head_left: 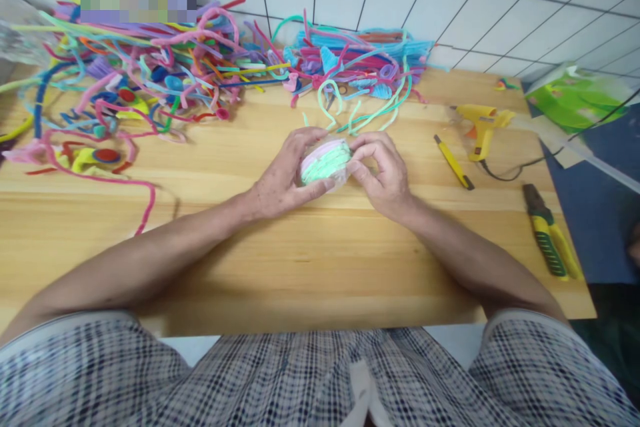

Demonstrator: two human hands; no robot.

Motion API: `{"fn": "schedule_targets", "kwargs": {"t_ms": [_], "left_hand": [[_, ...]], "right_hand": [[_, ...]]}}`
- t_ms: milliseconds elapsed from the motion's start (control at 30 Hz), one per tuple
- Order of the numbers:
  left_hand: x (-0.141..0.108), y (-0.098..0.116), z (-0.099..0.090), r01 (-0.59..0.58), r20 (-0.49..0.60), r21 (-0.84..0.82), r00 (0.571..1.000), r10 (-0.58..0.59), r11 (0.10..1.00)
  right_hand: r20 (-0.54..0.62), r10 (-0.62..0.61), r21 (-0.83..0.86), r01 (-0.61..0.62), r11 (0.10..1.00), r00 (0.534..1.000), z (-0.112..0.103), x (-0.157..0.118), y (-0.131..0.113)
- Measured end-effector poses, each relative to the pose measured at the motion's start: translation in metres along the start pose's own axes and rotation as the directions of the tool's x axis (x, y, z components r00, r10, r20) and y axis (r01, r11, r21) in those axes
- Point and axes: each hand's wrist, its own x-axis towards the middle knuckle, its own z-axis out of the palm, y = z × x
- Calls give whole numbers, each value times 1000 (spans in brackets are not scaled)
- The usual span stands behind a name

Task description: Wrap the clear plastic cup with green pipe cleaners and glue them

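Over the middle of the wooden table (310, 260), my left hand (285, 177) is wrapped round a small bundle of pipe cleaners (325, 163), mint green with a pale pink band. Clear plastic covers the bundle, at least in part. On its right side my right hand (383, 173) pinches, thumb and forefinger together, at the edge of that clear wrap. Whatever lies right between those fingertips is too small to make out fully. Just beyond my hands lie loose mint-green pipe cleaners (357, 121).
A large tangle of coloured pipe cleaners (165, 73) covers the back left. Blue and pink ones (365, 57) lie at the back centre. To the right are a yellow box cutter (454, 161), a yellow glue gun (480, 127) with its cord, and yellow-green pliers (547, 233) near the edge.
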Motion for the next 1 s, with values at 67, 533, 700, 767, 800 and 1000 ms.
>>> {"fn": "schedule_targets", "kwargs": {"t_ms": [67,533,700,767,800,1000], "left_hand": [[0,0,1,3,-4,-3,1000,-3,1000],[0,1,-2,6,30,6,1000,-7,1000],[1,3,-5,-3,56,4,998,2,1000],[1,3,-5,1,54,-4,999,-1,1000],[1,4,-5,10,51,-10,999,-10,1000],[1,3,-4,32,38,-32,999,-31,999]], "right_hand": [[-16,-17,3,17,1000,1000,0,0,-1],[11,55,2,-55,998,998,0,-1,1],[-19,-14,27,15,1000,1000,0,-1,1],[-16,-23,21,23,1000,1000,0,-1,1],[-7,-19,14,19,1000,1000,0,-1,1],[30,9,-15,-9,1000,1000,-1,-1,2]]}}
